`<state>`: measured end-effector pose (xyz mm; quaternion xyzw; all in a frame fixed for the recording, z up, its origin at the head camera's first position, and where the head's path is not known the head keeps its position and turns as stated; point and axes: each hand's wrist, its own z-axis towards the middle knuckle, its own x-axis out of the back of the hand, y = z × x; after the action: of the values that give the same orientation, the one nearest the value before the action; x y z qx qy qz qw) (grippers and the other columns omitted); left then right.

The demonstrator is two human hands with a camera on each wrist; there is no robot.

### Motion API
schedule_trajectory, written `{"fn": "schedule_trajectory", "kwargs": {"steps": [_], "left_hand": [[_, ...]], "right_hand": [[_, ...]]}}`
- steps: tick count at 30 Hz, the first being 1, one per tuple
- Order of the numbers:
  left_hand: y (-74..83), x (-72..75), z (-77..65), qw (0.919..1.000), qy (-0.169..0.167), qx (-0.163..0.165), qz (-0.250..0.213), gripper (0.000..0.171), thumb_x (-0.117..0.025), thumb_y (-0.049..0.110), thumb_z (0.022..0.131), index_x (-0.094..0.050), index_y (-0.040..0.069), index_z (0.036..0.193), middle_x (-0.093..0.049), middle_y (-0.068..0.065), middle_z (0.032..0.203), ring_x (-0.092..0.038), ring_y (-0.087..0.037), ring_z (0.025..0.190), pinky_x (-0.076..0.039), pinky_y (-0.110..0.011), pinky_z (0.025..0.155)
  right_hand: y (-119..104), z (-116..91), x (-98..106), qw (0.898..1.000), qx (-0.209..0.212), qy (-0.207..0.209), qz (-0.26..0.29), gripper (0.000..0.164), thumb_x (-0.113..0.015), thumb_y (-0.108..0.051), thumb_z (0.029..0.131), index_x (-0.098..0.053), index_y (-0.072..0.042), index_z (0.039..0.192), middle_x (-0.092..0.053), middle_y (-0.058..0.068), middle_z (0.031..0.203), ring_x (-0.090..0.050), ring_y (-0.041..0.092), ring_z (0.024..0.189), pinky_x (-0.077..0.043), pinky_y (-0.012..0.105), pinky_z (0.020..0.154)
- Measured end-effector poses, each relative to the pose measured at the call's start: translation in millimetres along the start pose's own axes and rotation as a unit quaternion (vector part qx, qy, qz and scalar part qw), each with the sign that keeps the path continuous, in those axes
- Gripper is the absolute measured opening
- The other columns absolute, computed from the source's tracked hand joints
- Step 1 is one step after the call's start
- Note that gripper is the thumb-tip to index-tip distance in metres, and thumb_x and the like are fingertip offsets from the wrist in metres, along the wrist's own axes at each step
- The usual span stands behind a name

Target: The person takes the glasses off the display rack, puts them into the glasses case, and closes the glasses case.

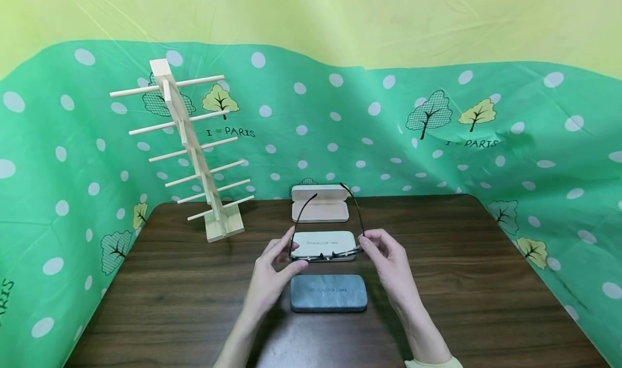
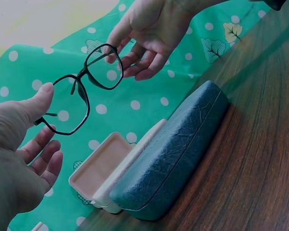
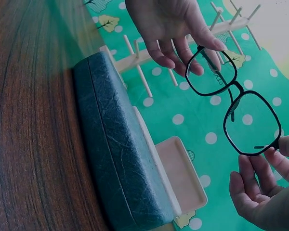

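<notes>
1. We see the glasses held up off the counter, between the two hands.
2. Our left hand pinches one end of the frame by the hinge, thumb against the rim and fingers behind it; our right hand pinches the other end with its fingertips. So both are clamped on the glasses.
3. The front of the glasses runs left to right, much in line with the long sides of the cases. Both temples are unfolded and point away from us, so the lenses lie on our side.
4. This is the relation we judge matters most: the front sits between the hands, at either end of its long axis, and we cannot say that one hand is nearer its middle.
5. In the head view, the rims cross the near edge of the white case. The blue case lies closer to us; the open case is at the back, behind the white one.
6. The peg rack stands at the back left, so our left hand is the nearer to it.
</notes>
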<state>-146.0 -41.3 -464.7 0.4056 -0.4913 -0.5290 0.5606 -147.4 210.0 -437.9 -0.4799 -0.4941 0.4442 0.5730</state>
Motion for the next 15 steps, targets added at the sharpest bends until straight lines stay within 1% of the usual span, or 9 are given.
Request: {"fn": "schedule_trajectory", "kwargs": {"steps": [2, 4, 8, 9, 11, 13, 15], "left_hand": [[-1.1, 0.3, 0.5, 1.0, 0.0, -0.001, 0.001, 0.068, -0.084, 0.012, 0.085, -0.057, 0.019, 0.148, -0.067, -0.012, 0.119, -0.064, -0.013, 0.103, -0.051, -0.021, 0.092], [-1.7, 0.6, 0.7, 1.0, 0.001, -0.004, 0.005, 0.067, -0.084, 0.011, 0.085, -0.059, 0.019, 0.146, -0.067, -0.014, 0.12, -0.065, -0.014, 0.104, -0.05, -0.021, 0.092], [-0.7, 1.4, 0.6, 0.9998, 0.003, -0.009, 0.015, 0.064, -0.083, 0.007, 0.084, -0.062, 0.017, 0.143, -0.067, -0.014, 0.121, -0.067, -0.022, 0.103, -0.05, -0.021, 0.091], [-0.1, 1.6, 0.5, 0.9998, 0.004, -0.01, 0.017, 0.063, -0.084, 0.007, 0.083, -0.063, 0.017, 0.142, -0.067, -0.013, 0.121, -0.067, -0.023, 0.103, -0.05, -0.021, 0.091], [1.1, 2.0, 0.3, 0.9997, 0.007, -0.009, 0.022, 0.062, -0.084, 0.007, 0.082, -0.065, 0.019, 0.14, -0.067, -0.009, 0.121, -0.067, -0.021, 0.102, -0.05, -0.022, 0.092], [1.6, 2.3, 0.2, 0.9995, 0.012, -0.011, 0.027, 0.06, -0.085, 0.008, 0.082, -0.067, 0.019, 0.138, -0.067, -0.006, 0.121, -0.065, -0.016, 0.101, -0.051, -0.023, 0.092], [1.9, 2.4, 0.2, 0.9993, 0.018, -0.014, 0.03, 0.059, -0.086, 0.008, 0.081, -0.068, 0.019, 0.136, -0.068, -0.003, 0.121, -0.063, -0.012, 0.103, -0.051, -0.023, 0.093]], "right_hand": [[-0.4, 0.1, -0.4, 1.0, 0.001, 0.0, 0.0, 0.018, -0.063, -0.017, 0.103, -0.065, 0.0, 0.11, -0.071, 0.002, 0.095, -0.066, 0.009, 0.089, -0.059, 0.024, 0.081], [-0.8, 0.3, -0.9, 1.0, 0.002, -0.001, -0.001, 0.017, -0.063, -0.016, 0.103, -0.065, 0.0, 0.11, -0.071, 0.002, 0.094, -0.066, 0.009, 0.088, -0.059, 0.024, 0.081], [-0.9, 0.6, -1.7, 1.0, 0.005, -0.002, 0.0, 0.017, -0.063, -0.016, 0.103, -0.066, 0.0, 0.11, -0.071, 0.008, 0.097, -0.066, 0.009, 0.088, -0.06, 0.024, 0.081], [-1.0, 0.5, -2.0, 1.0, 0.006, -0.003, -0.001, 0.018, -0.063, -0.016, 0.103, -0.066, 0.0, 0.111, -0.071, 0.007, 0.096, -0.066, 0.009, 0.088, -0.06, 0.024, 0.081], [-0.8, 0.4, -2.3, 1.0, 0.007, -0.003, -0.001, 0.021, -0.062, -0.016, 0.104, -0.065, 0.003, 0.113, -0.071, 0.003, 0.096, -0.066, 0.008, 0.088, -0.06, 0.024, 0.081], [-0.9, 0.3, -2.5, 1.0, 0.008, -0.003, -0.001, 0.025, -0.062, -0.016, 0.104, -0.064, 0.005, 0.116, -0.07, -0.004, 0.094, -0.066, 0.008, 0.088, -0.06, 0.024, 0.081], [-1.4, 0.1, -2.8, 1.0, 0.009, -0.004, -0.001, 0.028, -0.062, -0.016, 0.104, -0.063, 0.007, 0.118, -0.069, -0.009, 0.093, -0.066, 0.008, 0.089, -0.06, 0.023, 0.081]]}}
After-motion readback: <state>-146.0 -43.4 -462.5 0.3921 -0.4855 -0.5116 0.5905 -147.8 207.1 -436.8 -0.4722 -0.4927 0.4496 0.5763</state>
